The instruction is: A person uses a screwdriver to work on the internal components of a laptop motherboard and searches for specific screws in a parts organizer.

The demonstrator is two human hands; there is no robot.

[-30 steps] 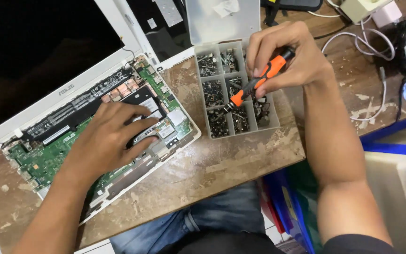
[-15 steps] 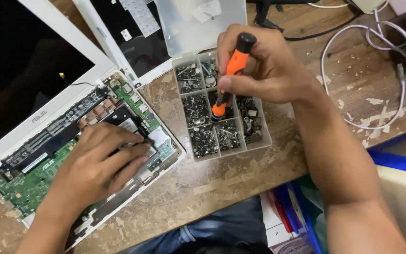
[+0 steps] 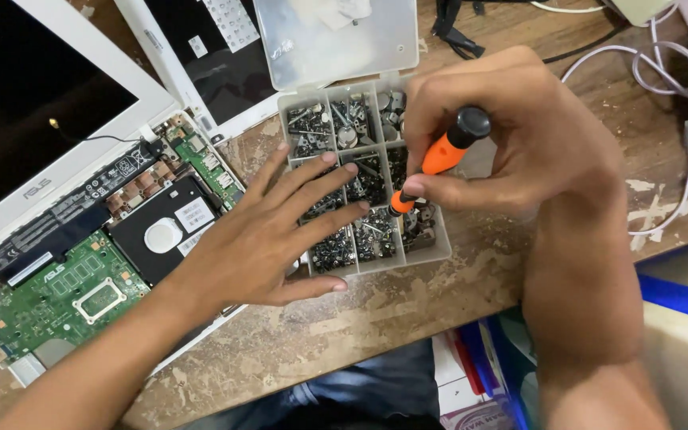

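Observation:
My right hand (image 3: 519, 143) grips an orange and black screwdriver (image 3: 438, 158), its tip down in a right-hand compartment of a clear plastic screw box (image 3: 360, 199). The box is divided into several compartments full of small dark screws, and its lid (image 3: 336, 36) is flipped open at the back. My left hand (image 3: 268, 239) lies flat with fingers spread, reaching over the left compartments of the box. To the left lies an opened white laptop (image 3: 81, 247) with its green circuit board, black drive and battery exposed.
The laptop's removed white bottom cover (image 3: 216, 64) leans behind the box. White and black cables (image 3: 678, 80) run over the worn wooden table (image 3: 376, 318) at the right. Blue and white bins (image 3: 678, 342) stand beyond the table edge at lower right.
My left hand has lifted off the laptop's inside and moved right onto the screw box. My right hand has tipped the screwdriver more upright and lowered its tip into the box.

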